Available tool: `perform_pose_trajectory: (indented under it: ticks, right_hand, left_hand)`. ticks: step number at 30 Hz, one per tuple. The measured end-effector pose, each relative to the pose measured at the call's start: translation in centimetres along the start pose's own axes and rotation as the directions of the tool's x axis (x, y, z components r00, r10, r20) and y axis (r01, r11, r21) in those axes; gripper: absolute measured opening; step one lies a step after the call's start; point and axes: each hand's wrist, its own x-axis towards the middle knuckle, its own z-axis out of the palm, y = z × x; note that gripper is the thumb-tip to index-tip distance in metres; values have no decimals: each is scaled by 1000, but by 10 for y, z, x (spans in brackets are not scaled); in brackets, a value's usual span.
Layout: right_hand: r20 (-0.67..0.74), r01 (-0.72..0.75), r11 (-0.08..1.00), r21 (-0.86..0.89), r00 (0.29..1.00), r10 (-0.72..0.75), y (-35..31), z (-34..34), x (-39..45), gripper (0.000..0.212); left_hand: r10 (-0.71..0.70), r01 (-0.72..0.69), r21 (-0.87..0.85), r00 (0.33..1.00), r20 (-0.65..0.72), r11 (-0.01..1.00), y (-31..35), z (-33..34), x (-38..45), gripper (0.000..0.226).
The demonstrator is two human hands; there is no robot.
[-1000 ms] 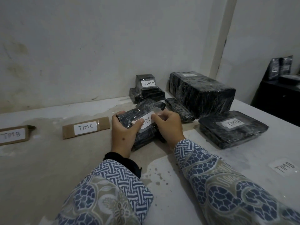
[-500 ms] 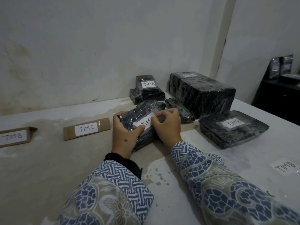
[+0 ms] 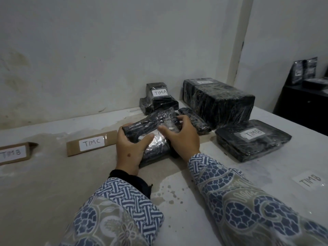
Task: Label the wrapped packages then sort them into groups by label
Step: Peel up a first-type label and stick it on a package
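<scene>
Hands [image 3: 156,141] grip package [image 3: 150,125], long axis running near-left to far-right.

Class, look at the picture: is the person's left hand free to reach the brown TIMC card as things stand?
Probably not right away: the left hand grips the black wrapped package, as does the right hand. The TIMC card lies uncovered on the table just left of it, path open once released.

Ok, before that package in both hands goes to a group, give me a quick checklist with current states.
1. Grip: left hand and right hand both hold the package: ok.
2. Its label readable: cannot tell, thumbs cover most of it.
3. Label stuck flat: cannot tell.
4. TIMC marker visible on the table: ok.
5. TIMA package and TIMB package visible as group references: ok.
</scene>
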Motion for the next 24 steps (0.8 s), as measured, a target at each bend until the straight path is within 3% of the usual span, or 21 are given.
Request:
perform_pose_trajectory:
  ticks: [4,10,14,18,21,24]
  right_hand:
    - [-58,20,999,-38,998,-22,8,-1,7,38]
    - [-15,31,998,-52,999,-32,24,2,16,31]
    - [130,93,988,-122,989,-77,26,0,13,43]
    - [223,212,924,-318,964,-145,24,-5,7,53]
    - [331,326,804,-497,928,-172,21,-14,-2,60]
    - [409,386,731,-563,898,-160,24,-23,-8,73]
  left_hand:
    - [-24,24,17,1000,-20,1000,-1,2,0,44]
    - [39,-30,141,997,-63,990,-2,3,-1,42]
    - [85,-39,247,981,-176,968,0,2,-2,37]
    - [81,28,364,956,-281,931,2,-7,0,43]
    - [118,49,554,958,-261,831,0,-9,1,43]
    - [113,105,671,955,-273,734,3,-6,-6,41]
